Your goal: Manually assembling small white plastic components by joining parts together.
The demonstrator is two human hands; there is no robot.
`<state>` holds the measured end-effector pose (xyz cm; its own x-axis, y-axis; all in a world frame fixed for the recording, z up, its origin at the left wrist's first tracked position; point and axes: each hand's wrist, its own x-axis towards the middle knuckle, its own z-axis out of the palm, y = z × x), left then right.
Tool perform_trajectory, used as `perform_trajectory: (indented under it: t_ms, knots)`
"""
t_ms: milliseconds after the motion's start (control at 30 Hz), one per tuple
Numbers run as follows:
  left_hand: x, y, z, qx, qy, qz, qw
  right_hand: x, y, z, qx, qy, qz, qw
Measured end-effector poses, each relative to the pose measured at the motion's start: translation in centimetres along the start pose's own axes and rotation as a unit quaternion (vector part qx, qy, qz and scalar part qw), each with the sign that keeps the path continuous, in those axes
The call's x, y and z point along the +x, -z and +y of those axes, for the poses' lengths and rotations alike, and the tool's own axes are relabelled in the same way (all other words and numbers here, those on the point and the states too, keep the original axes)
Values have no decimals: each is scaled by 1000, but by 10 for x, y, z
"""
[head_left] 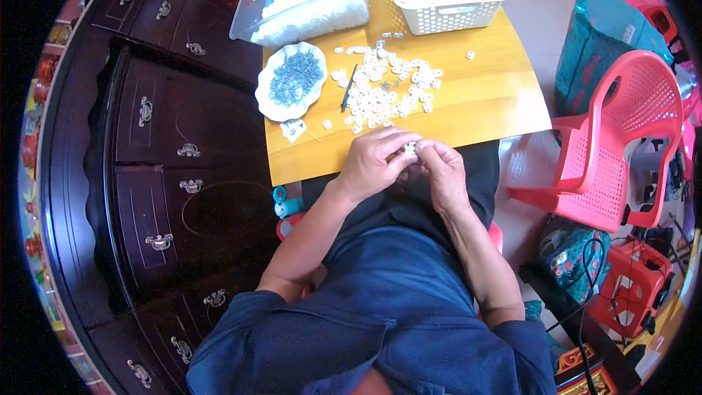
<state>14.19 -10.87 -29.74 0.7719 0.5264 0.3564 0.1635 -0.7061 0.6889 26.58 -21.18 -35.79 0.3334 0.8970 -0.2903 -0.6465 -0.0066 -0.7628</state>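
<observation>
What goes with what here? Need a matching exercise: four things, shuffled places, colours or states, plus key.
Things:
1. Scalloped dish
2. Plastic armchair
3. Slim tool
4. One small white piece

Matches:
A. Black, on the table
B. Between left hand and right hand
C. Holding blue-grey pieces
D. Pinkish red

Pairs: 1-C, 2-D, 3-A, 4-B

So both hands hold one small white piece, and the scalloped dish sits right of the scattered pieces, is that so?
Wrong side: the head view shows the scalloped dish left of the scattered pieces. The left hand and right hand do hold one small white piece.
</observation>
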Motion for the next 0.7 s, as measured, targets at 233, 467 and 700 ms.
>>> perform_trajectory:
  t_ms: [233,467,700]
  knots:
    - [2,-3,2,-6,-5,12,1000,-3,-2,-3,3,6,5,1000]
    - [-1,-5,-1,6,0,18,1000,-6,-6,-5,-18,9,21,1000]
    - [3,1,9,6,5,20,1000,-5,-4,-12,-70,59,20,996]
